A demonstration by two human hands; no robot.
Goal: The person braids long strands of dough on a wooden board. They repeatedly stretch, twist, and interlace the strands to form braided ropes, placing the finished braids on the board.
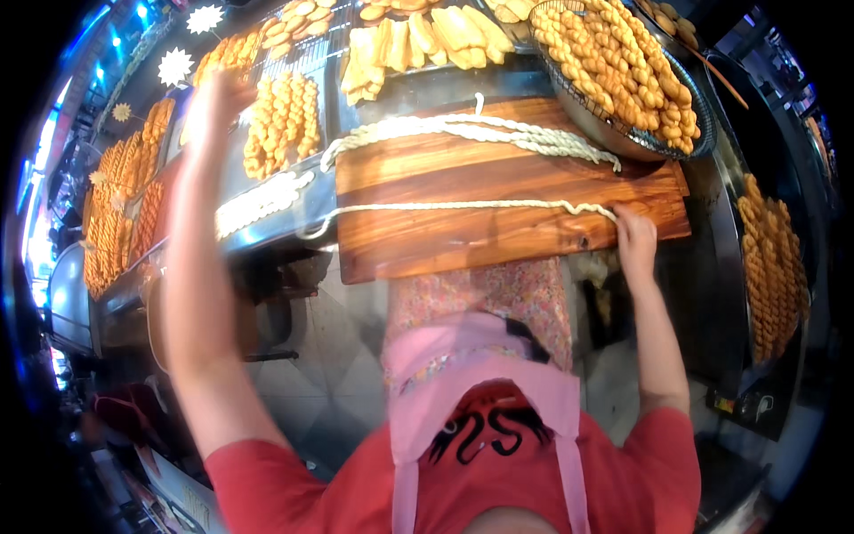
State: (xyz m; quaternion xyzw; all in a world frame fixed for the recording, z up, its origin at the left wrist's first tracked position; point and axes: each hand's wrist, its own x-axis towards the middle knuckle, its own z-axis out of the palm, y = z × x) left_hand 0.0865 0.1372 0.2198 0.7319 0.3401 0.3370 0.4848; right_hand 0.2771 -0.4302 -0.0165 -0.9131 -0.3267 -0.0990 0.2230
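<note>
A wooden board (480,245) lies in front of me. Across it stretches a thin, pale twisted dough rope (454,206), whose left end hangs off the board in a loose curve. At the board's right side my right hand (635,233) pinches the rope's other end between closed fingers. Motion smears my left hand (218,96), raised at upper left over the display of fried twists, and its fingers cannot be made out. Several more pale dough ropes (471,127) lie bunched along the back of the board.
A wire basket (705,133) heaped with fried dough twists (614,71) overlaps the board's back right. Fried dough sticks (427,43) lie behind the board. Fried twists (283,125) and pale twisted pieces (265,201) sit at left. More twists (770,267) stand at far right.
</note>
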